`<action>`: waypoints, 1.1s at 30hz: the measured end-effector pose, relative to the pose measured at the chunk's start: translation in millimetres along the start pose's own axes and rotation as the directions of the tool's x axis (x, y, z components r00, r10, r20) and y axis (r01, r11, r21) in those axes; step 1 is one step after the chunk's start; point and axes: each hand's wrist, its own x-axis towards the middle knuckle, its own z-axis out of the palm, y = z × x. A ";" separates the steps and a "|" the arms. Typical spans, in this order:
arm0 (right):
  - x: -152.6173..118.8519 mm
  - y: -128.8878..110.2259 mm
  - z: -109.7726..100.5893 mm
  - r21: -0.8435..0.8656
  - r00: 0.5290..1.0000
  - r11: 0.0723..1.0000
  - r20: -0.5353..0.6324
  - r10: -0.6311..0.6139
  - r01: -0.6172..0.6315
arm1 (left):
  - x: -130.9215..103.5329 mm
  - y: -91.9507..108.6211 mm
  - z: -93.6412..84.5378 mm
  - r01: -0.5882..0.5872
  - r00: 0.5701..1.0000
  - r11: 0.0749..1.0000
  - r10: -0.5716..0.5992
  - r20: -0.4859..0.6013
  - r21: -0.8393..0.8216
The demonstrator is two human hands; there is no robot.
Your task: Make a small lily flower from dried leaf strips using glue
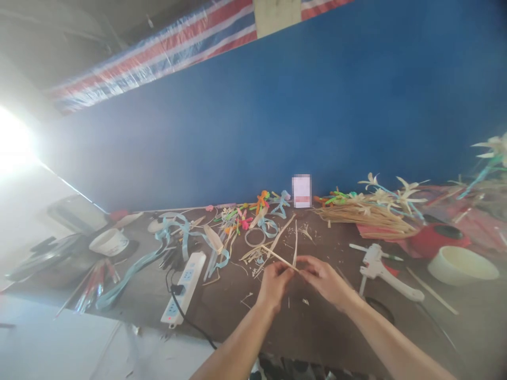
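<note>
Over the middle of the brown table point(222, 322), my left hand point(275, 285) and my right hand point(322, 279) meet at the fingertips, both closed in a pinch. Between them is a pale straw strip point(279, 257), folded or crossed with a second length that stands up toward the back point(295, 240). Whether these are one bent strip or two, I cannot tell. Just beyond my hands lies a small pile of straw pieces point(253, 254), with a clear ring point(255, 237) behind it. Small scraps are scattered around.
A white power strip point(184, 290) with a black cord lies to the left. A white glue gun point(386, 272) and a cream bowl point(462, 265) are on the right. Straw bundles point(356, 215), blue ribbon point(134, 277) and a patterned cup point(109, 243) surround the work spot. A blue wall point(277, 116) rises behind.
</note>
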 end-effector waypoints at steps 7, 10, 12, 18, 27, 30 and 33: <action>-0.7 9.2 7.5 -0.015 0.995 0.998 -0.082 -0.063 0.062 | -2.5 -1.0 -8.2 0.044 0.999 0.993 -0.046 0.016 0.110; -2.6 9.3 9.9 -0.089 0.988 0.992 -0.111 -0.105 0.095 | -2.1 -4.9 -9.7 0.095 0.994 0.990 -0.099 0.037 0.101; -5.5 8.9 11.8 -0.189 0.983 0.978 -0.143 -0.118 0.090 | -2.6 -7.7 -8.8 0.125 0.991 0.990 -0.128 0.049 0.063; -15.6 3.7 14.5 -0.574 0.959 0.810 -0.145 -0.244 0.120 | -7.7 -9.0 -2.8 0.086 0.996 0.996 -0.085 -0.010 0.018; -8.0 -10.2 4.1 -0.814 0.935 0.568 -0.098 -0.340 0.121 | -17.3 3.4 3.1 0.177 0.984 0.971 -0.178 0.012 -0.163; 5.5 -14.0 -9.8 -0.794 0.919 0.600 -0.159 -0.360 0.098 | -19.0 8.3 4.4 0.169 0.986 0.971 -0.168 0.021 -0.172; 22.9 -16.1 -38.6 -0.611 0.849 0.792 -0.407 -0.336 0.020 | -21.3 9.0 4.2 0.155 0.988 0.978 -0.154 0.016 -0.139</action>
